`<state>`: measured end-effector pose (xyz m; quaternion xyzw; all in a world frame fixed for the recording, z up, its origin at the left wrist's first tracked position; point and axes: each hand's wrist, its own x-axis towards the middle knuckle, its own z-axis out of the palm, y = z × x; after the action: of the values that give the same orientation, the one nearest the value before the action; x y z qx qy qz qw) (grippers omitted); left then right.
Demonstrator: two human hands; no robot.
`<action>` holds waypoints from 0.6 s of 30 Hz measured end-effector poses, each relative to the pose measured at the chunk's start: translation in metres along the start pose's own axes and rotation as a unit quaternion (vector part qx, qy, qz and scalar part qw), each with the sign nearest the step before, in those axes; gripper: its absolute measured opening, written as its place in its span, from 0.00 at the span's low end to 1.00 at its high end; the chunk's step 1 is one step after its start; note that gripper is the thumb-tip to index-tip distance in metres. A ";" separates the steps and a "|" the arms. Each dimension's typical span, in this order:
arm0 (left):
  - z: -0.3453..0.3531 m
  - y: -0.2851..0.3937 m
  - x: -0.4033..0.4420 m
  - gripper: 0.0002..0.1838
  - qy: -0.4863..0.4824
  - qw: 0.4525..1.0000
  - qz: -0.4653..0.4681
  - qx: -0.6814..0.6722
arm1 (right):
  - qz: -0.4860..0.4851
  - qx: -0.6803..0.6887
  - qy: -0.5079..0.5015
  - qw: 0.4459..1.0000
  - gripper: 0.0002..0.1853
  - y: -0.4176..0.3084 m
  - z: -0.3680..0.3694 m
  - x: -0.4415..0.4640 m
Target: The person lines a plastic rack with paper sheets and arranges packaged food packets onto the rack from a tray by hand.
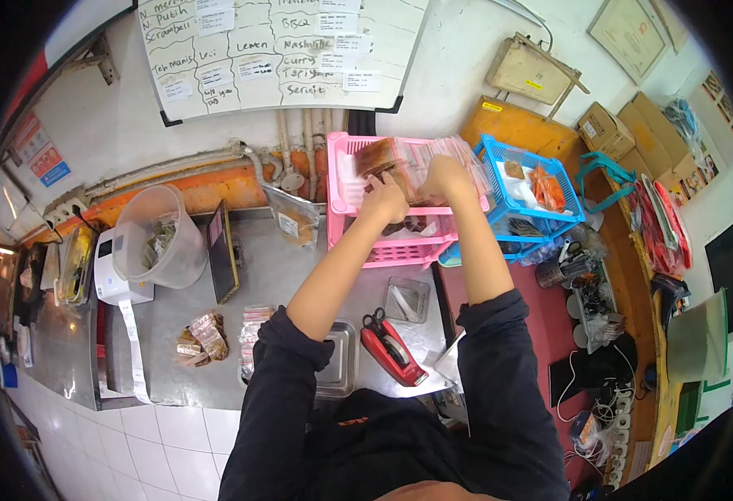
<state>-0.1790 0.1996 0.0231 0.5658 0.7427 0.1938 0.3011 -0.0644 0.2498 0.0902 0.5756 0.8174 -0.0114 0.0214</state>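
Both of my hands are in the upper pink basket (339, 171), which holds rows of flat clear packets with white-and-pink labels. My left hand (385, 200) rests at the front with its fingers apart, touching the brown-filled packets (375, 157). Further right, my right hand (448, 177) is curled down on the labelled packets (416, 159); its fingertips are hidden among them. Beneath sits a second pink basket (395, 254) with dark contents partly visible.
Blue baskets (500, 196) stand to the right. On the steel table (278, 288) are a red tape dispenser (390, 349), a metal tray (341, 359), a clear container (406, 299), bundled packets (203, 338), a label printer (114, 271) and a plastic tub (162, 238).
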 end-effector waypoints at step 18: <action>-0.020 -0.297 -0.183 0.25 0.459 0.883 0.094 0.030 | -0.127 0.532 0.051 0.836 0.07 -0.132 0.139 -0.149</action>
<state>-0.3741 -0.0593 -0.1068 0.4890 0.7466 0.4374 -0.1103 -0.1359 0.0590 -0.0419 0.3889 0.7514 -0.4178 -0.3310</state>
